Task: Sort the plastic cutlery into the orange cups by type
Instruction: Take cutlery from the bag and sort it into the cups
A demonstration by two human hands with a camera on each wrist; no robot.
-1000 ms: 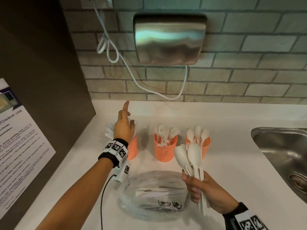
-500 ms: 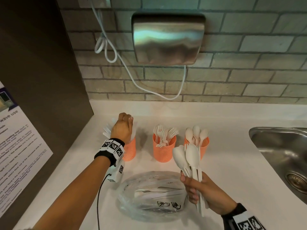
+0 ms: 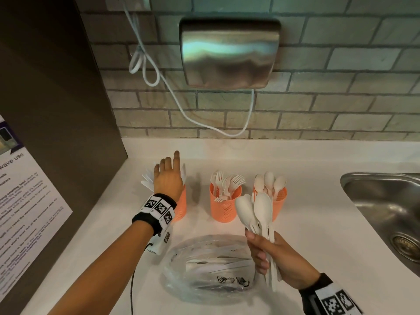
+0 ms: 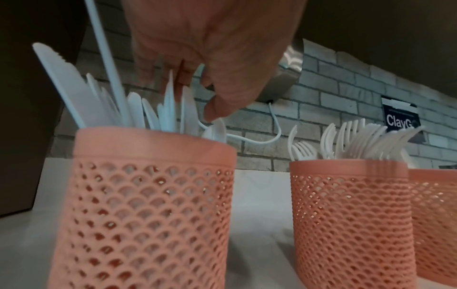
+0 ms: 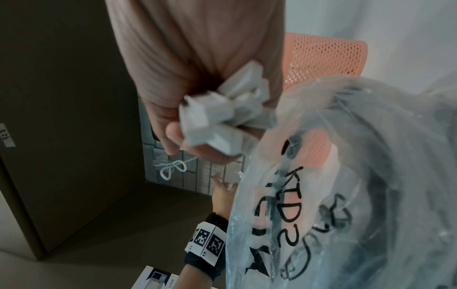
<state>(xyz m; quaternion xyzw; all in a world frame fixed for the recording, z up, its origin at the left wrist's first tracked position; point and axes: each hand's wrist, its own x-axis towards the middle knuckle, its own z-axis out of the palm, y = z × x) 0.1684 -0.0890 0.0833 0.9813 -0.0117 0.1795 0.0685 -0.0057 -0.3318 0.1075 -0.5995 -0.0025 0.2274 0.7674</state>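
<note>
Three orange mesh cups stand in a row on the white counter. The left cup [image 3: 181,206] [image 4: 148,195] holds knives [image 4: 74,88], the middle cup [image 3: 225,208] holds forks [image 3: 229,183], and the right cup [image 3: 280,202] holds spoons [image 3: 269,181]. My left hand [image 3: 169,171] [image 4: 205,58] hovers over the knife cup with fingers stretched out, fingertips touching the knife tops. In front of the spoon cup, my right hand [image 3: 270,255] grips a bunch of white spoons [image 3: 254,212] by their handles [image 5: 222,117], bowls up.
A clear plastic bag [image 3: 209,267] [image 5: 346,195] with more cutlery lies on the counter between my arms. A steel sink [image 3: 386,205] is at the right. A hand dryer [image 3: 229,53] and its white cord hang on the brick wall. A dark cabinet side [image 3: 56,110] stands at the left.
My left hand, curled over the knife cup half a second ago, now has its fingers spread straight. The right hand with the spoons has hardly moved.
</note>
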